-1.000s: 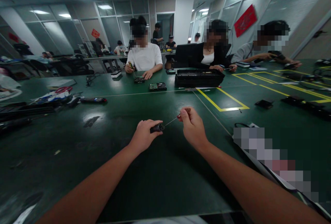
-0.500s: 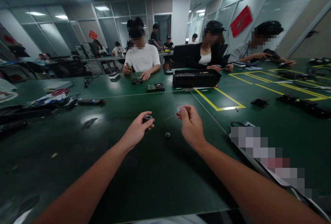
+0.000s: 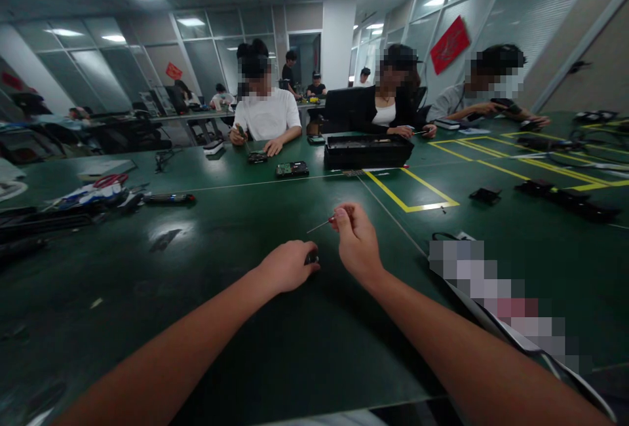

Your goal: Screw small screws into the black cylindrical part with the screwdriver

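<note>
My right hand (image 3: 358, 239) is closed around the reddish handle of a thin screwdriver (image 3: 319, 226), its metal shaft pointing left above the table. To the left and lower, my left hand (image 3: 291, 265) is down at the green table (image 3: 236, 360), its fingers curled round a small dark cylindrical part (image 3: 311, 257). The fingers cover most of that part. The small round piece that lay on the table is hidden by this hand or inside its grip; I cannot tell which.
A circuit board (image 3: 291, 169) and a long black box (image 3: 368, 151) lie ahead. Tools and cables (image 3: 105, 190) sit at the left, with a dark pen-like tool (image 3: 170, 198). A bag (image 3: 496, 288) lies at the right. Several people work across the table.
My left hand has moved right and down with the dark part, to where the small round piece was. My right hand keeps the screwdriver in nearly the same place. The view has shifted slightly.
</note>
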A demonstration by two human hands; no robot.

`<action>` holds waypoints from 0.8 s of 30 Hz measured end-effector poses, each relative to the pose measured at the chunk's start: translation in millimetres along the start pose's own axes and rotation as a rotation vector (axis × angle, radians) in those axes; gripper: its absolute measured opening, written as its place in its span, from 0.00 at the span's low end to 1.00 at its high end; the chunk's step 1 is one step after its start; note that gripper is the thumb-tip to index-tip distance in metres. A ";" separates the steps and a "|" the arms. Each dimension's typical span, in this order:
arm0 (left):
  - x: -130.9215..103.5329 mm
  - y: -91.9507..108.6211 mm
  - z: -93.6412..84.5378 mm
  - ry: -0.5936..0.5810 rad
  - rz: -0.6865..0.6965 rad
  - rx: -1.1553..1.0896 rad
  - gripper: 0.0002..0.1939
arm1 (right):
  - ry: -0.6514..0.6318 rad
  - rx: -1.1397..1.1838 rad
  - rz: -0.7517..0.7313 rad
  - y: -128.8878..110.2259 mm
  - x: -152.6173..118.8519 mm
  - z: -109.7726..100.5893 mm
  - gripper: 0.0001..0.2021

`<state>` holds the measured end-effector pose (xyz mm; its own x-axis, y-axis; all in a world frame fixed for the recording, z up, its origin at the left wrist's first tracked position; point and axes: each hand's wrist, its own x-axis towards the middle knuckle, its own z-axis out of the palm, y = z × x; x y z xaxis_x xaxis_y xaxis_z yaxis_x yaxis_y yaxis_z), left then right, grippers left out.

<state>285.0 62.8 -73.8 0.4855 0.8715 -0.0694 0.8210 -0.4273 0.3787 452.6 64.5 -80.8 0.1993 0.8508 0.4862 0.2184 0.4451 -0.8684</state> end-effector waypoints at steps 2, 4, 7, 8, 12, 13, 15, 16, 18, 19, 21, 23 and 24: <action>3.9 0.2 0.8 -0.033 0.028 0.057 0.15 | -0.007 0.003 0.002 0.6 0.1 0.1 0.11; 5.3 0.3 -0.6 -0.050 0.048 0.083 0.11 | -0.011 -0.002 0.001 0.5 0.2 -0.2 0.11; 2.8 -3.0 -3.9 -0.034 0.063 0.048 0.09 | -0.015 -0.013 -0.002 -0.6 0.4 -0.8 0.11; 1.1 -5.6 -4.8 -0.015 0.063 0.019 0.10 | -0.016 -0.013 0.000 -0.9 0.5 -0.8 0.11; -7.9 -23.1 -9.8 0.044 0.002 -0.133 0.12 | -0.015 -0.008 0.016 0.1 0.6 -0.4 0.11; -10.3 -28.8 -12.1 0.049 -0.019 -0.187 0.13 | -0.018 -0.007 0.019 0.8 0.6 -0.3 0.11; -15.4 -41.3 -18.6 0.036 -0.068 -0.334 0.15 | -0.024 -0.003 0.024 2.7 0.8 -0.2 0.12; -18.4 -48.0 -22.8 0.028 -0.101 -0.418 0.16 | -0.029 0.001 0.027 3.7 1.0 -0.3 0.12; -25.8 -61.9 -32.7 0.030 -0.189 -0.598 0.17 | -0.038 0.009 0.035 5.5 1.3 -0.4 0.12; -30.4 -69.2 -38.3 0.054 -0.231 -0.695 0.16 | -0.043 0.011 0.040 6.2 1.5 -0.4 0.13; -41.5 -84.2 -50.3 0.155 -0.310 -0.907 0.13 | -0.050 0.010 0.045 7.4 1.6 -0.2 0.13; -55.0 -99.7 -63.1 0.297 -0.379 -1.121 0.08 | -0.057 0.006 0.048 8.4 1.6 0.4 0.13; -62.5 -107.6 -69.9 0.369 -0.412 -1.213 0.08 | -0.060 0.006 0.049 9.1 1.5 0.7 0.13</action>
<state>145.4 71.2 -45.7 0.0007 0.9803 -0.1973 0.0089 0.1973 0.9803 454.2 70.1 -88.0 0.1519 0.8867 0.4368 0.2039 0.4043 -0.8916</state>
